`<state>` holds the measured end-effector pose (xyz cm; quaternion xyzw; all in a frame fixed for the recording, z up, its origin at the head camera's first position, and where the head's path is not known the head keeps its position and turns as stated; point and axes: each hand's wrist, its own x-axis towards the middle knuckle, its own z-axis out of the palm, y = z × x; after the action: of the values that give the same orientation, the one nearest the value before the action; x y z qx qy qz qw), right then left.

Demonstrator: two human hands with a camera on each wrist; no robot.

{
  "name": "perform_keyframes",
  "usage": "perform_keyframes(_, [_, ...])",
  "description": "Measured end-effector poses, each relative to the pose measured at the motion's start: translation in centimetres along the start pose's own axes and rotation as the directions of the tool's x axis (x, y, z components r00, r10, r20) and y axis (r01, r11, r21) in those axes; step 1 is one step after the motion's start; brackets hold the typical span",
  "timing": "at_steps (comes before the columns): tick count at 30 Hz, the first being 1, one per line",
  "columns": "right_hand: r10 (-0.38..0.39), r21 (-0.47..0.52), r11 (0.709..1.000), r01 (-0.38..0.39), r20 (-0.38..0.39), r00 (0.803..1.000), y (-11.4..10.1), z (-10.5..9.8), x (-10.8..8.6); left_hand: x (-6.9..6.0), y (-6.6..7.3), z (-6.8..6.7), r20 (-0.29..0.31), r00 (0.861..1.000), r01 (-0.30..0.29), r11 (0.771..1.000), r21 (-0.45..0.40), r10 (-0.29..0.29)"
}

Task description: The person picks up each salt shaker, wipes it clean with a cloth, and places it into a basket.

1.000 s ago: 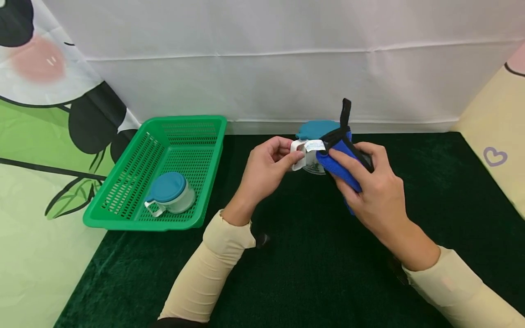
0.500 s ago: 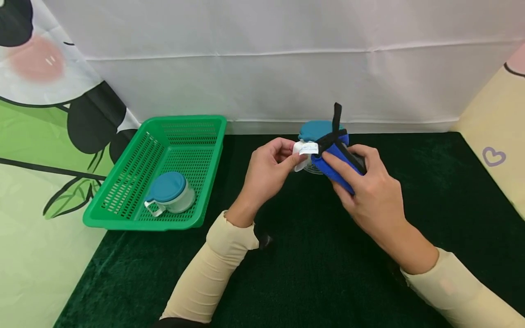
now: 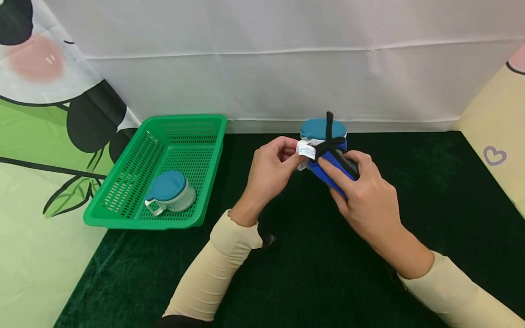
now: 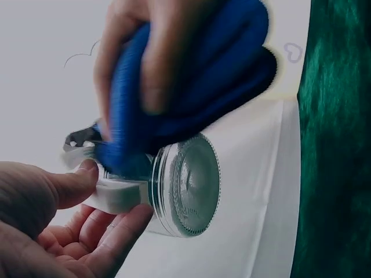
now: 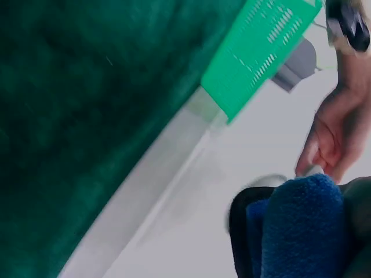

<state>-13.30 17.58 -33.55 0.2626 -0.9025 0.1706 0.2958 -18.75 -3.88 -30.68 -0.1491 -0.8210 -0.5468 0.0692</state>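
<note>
A clear glass jar with a blue lid (image 3: pixel 317 129) is held up over the far part of the table. In the left wrist view its ridged base (image 4: pixel 200 185) faces sideways. My left hand (image 3: pixel 268 175) pinches the jar's white handle (image 4: pixel 119 197) between thumb and fingers. A folded blue cloth (image 4: pixel 203 75) with black edging, a black loop and a white label (image 3: pixel 306 150) is gripped by my right hand (image 3: pixel 367 200). It lies against the jar's side and covers part of it. In the right wrist view the cloth (image 5: pixel 304 226) hides most of the jar.
On the left of the table stands a green plastic basket (image 3: pixel 211 177). Inside it sits another jar with a blue lid (image 3: pixel 168 186) and a white handle. Dark green cloth (image 3: pixel 311 273) covers the table, and a white sheet (image 3: pixel 262 82) hangs behind it.
My right hand has moved left and slightly down with the cloth along the jar. More of the lid shows now, and the label covers more of the handle. My left hand keeps its hold.
</note>
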Motion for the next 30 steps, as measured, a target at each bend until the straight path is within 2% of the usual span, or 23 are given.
perform_keyframes(4, [-0.005, -0.016, 1.0, 0.006, 0.058, 0.998, -0.1, 0.3, -0.5, 0.0, -0.1, -0.1, -0.021, 1.0, 0.004, 1.0, 0.013, -0.003])
perform_keyframes(7, [0.021, -0.006, 1.0, -0.02, 0.019, 1.0, 0.0, -0.1, -0.1, -0.1, -0.1, 0.0, -0.008, 1.0, 0.006, 0.999, 0.031, -0.006])
perform_keyframes(11, [0.029, 0.007, 1.0, -0.029, -0.042, 0.999, 0.1, -0.5, 0.6, -0.2, -0.2, 0.0, 0.009, 1.0, 0.006, 1.0, 0.011, -0.006])
perform_keyframes(17, [-0.019, 0.007, 1.0, 0.019, 0.039, 0.999, -0.2, 0.7, -1.0, -0.2, -0.3, -0.5, -0.017, 1.0, -0.004, 0.999, -0.049, 0.003])
perform_keyframes(20, [0.009, 0.033, 0.999, -0.01, 0.037, 0.999, 0.2, 0.8, -1.6, -0.3, -0.3, -0.8, -0.003, 1.0, -0.014, 0.999, -0.053, 0.014])
perform_keyframes(23, [0.077, 0.095, 0.993, -0.075, -0.018, 0.997, 0.7, 0.4, -1.6, -0.3, -0.1, -1.1, 0.021, 1.0, -0.008, 0.998, -0.064, 0.01])
perform_keyframes(26, [0.171, 0.211, 0.966, -0.148, -0.092, 0.981, 1.1, -0.3, -1.1, -0.3, 0.2, -1.3, 0.046, 0.999, 0.007, 0.996, -0.087, -0.003])
perform_keyframes(30, [0.3, 0.421, 0.882, -0.212, -0.155, 0.941, 1.9, -0.9, 0.0, -0.3, 0.4, -1.5, 0.083, 0.996, -0.007, 0.993, -0.117, 0.017])
